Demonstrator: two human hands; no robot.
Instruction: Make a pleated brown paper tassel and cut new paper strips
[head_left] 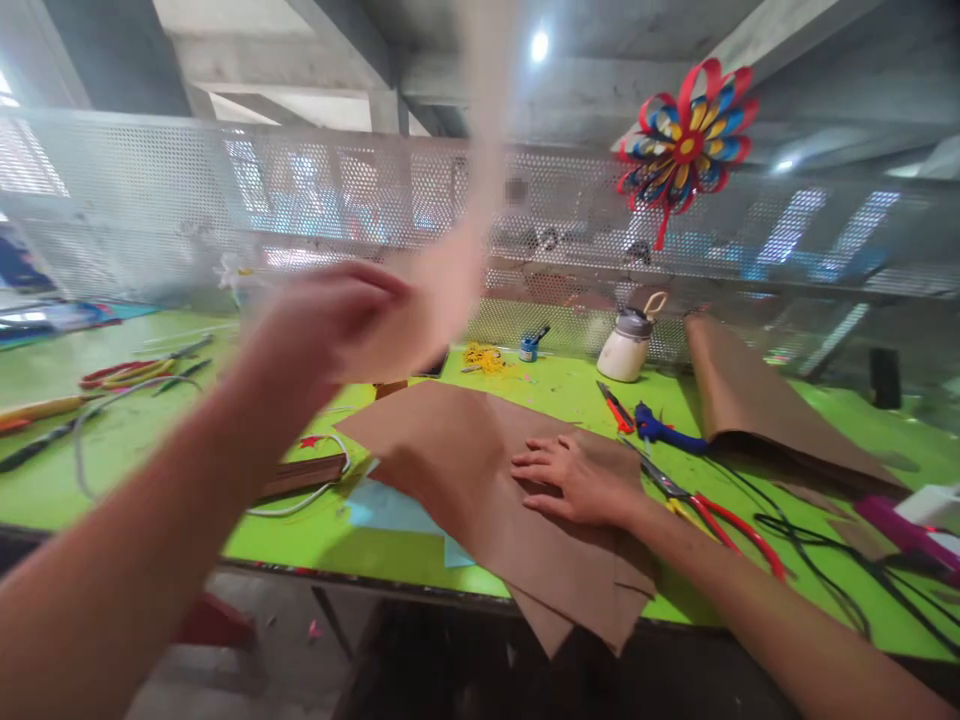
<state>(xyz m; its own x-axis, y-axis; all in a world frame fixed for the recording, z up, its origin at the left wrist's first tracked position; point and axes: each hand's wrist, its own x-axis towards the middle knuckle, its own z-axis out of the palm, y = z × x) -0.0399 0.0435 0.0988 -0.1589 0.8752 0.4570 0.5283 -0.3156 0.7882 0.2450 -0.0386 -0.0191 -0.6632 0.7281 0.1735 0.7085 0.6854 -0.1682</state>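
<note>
My left hand (352,305), smeared by motion, is raised above the table with its fingers closed on a pale sheet (442,300), apparently paper. That sheet is blurred and rises past the top edge of the view. Several sheets of brown paper (457,450) lie stacked and slightly curled on the green table, their lower corners hanging over its front edge. Flat on this stack rests my right hand (574,480), fingers stretched out. Light blue paper (394,505) peeks out from under the stack on the left.
Right of the stack lie red-handled scissors (697,500), a cutter knife (616,408), a blue glue gun (667,432) and black cables. Behind stand a white bottle (626,345) and a blue ink jar (529,347). Folded brown paper (780,400) leans against the perforated screen (360,190).
</note>
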